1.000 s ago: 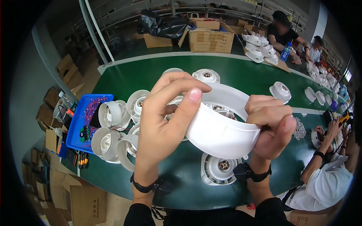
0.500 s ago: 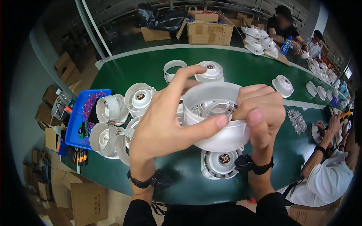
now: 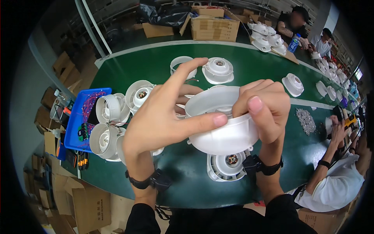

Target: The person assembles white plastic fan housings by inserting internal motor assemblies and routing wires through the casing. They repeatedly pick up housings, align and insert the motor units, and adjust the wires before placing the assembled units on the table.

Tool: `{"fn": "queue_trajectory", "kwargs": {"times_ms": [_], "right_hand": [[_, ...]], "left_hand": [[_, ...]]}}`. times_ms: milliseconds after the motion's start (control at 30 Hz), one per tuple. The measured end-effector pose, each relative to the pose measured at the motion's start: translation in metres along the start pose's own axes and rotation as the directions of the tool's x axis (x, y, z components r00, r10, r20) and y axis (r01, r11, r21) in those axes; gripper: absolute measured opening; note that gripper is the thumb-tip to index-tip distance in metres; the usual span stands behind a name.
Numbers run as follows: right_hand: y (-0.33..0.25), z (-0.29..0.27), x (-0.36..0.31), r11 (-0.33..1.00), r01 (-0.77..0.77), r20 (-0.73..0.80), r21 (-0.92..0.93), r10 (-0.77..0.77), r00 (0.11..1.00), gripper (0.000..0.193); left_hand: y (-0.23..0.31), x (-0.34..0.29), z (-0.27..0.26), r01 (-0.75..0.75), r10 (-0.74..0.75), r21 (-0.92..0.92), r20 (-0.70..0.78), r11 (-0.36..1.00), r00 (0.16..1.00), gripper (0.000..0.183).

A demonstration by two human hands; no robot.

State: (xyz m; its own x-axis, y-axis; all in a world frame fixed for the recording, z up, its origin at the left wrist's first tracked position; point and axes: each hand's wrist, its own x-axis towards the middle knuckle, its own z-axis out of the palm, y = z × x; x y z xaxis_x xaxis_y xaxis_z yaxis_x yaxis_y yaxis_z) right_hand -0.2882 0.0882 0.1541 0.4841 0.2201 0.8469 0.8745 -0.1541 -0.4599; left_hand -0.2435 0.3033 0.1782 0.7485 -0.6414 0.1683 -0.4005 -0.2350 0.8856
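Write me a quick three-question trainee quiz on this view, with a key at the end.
1. Which hand has its fingers curled over the rim of the white ring?
2. True or false: the blue tray lies to the left of the left hand.
3. What sits on the green table, just below the ring in the picture? A) bottle; B) white motor housing; C) cardboard box.

Key: 1. The right hand. 2. True. 3. B.
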Motion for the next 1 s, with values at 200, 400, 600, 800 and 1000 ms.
{"fn": "queue_trajectory", "kwargs": {"times_ms": [200, 400, 600, 800, 1000], "right_hand": [[0.005, -0.017, -0.003, 0.962, 0.077, -0.073, 0.261, -0.06, 0.996, 0.04], [0.013, -0.019, -0.007, 0.892, 0.039, -0.222, 0.45, 0.07, 0.972, 0.053], [0.015, -0.02, -0.005, 0.838, 0.004, -0.382, 0.546, 0.245, 0.891, 0.053], [0.01, -0.018, -0.007, 0.9, -0.021, -0.558, 0.436, 0.288, 0.778, 0.047], [0.031, -0.034, -0.01, 0.793, 0.08, -0.272, 0.603, 0.11, 0.956, 0.048]], "left_hand": [[0.003, -0.006, -0.014, -0.028, 0.032, -0.089, 0.045, 0.996, 0.998, 0.092], [-0.012, -0.005, -0.012, -0.234, 0.228, -0.026, -0.139, 0.972, 0.964, 0.049], [-0.007, -0.006, -0.02, -0.081, 0.142, 0.215, -0.285, 0.973, 0.948, 0.023], [-0.01, 0.005, 0.007, -0.372, 0.342, -0.103, -0.233, 0.922, 0.911, 0.034], [0.001, 0.013, 0.041, -0.217, 0.222, -0.415, -0.038, 0.884, 0.974, 0.117]]}}
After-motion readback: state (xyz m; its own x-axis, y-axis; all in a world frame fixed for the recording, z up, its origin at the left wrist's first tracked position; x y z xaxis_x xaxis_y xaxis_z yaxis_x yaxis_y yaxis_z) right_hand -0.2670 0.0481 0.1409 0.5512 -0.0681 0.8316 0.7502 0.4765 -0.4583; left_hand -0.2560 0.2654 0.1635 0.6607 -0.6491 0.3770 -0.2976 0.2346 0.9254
